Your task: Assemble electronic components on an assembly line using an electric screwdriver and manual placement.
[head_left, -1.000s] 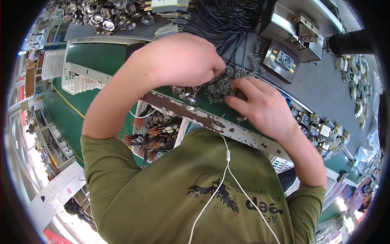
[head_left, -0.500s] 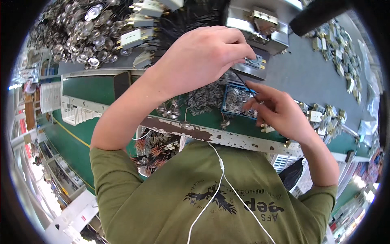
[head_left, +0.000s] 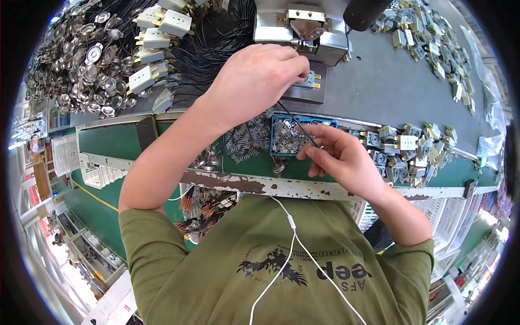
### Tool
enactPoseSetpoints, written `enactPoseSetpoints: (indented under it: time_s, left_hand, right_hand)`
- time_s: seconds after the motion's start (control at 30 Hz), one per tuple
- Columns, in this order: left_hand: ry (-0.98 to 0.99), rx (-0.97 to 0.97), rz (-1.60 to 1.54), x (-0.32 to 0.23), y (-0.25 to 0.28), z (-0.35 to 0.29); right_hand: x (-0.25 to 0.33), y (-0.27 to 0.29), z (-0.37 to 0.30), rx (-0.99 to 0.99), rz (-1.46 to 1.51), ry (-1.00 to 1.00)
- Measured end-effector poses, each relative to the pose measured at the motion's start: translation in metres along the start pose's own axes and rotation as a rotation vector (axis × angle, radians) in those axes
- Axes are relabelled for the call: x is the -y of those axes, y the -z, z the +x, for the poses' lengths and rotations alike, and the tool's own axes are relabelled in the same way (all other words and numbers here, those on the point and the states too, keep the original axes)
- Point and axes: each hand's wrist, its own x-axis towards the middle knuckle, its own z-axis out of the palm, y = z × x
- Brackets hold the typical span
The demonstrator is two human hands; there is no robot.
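My left hand (head_left: 261,73) reaches over the bench with its fingers bent down onto a grey switch block (head_left: 310,81). Two brass terminals stick out of the block's right side, and the fingertips hide its left part. A thin black wire (head_left: 293,118) slants from under my left hand to my right hand (head_left: 338,157), whose thumb and fingers pinch it near its end. A small shiny bit shows at those fingertips, too small to name. Just left of my right hand lies a blue tray (head_left: 273,142) of small metal clips.
A metal bench press (head_left: 273,35) stands beyond my left hand. Far left are piled round metal caps (head_left: 93,54) and white-topped switch blocks (head_left: 176,22) on black wires. More blocks (head_left: 407,142) lie right of my right hand; springs (head_left: 246,142) lie beside the tray.
The view has shifted, moving the bench things leftward in the picture. My right hand's fingers have drawn together around the black wire. My left hand stays at the switch block.
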Motion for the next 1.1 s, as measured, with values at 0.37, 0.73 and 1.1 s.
enactPoseSetpoints:
  time_s: [0.37,0.73,1.1]
  left_hand:
    - [0.087,0.016,-0.015,-0.004,0.003,-0.002]
    - [-0.015,-0.046,-0.071,-0.012,0.008,-0.009]
    - [-0.071,0.018,-0.134,-0.013,0.019,-0.031]
  right_hand:
    - [0.007,0.006,-0.003,-0.005,0.009,-0.03]
    - [0.018,0.013,-0.005,-0.087,-0.153,-0.019]
    - [0.017,0.038,-0.009,-0.361,-0.294,0.43]
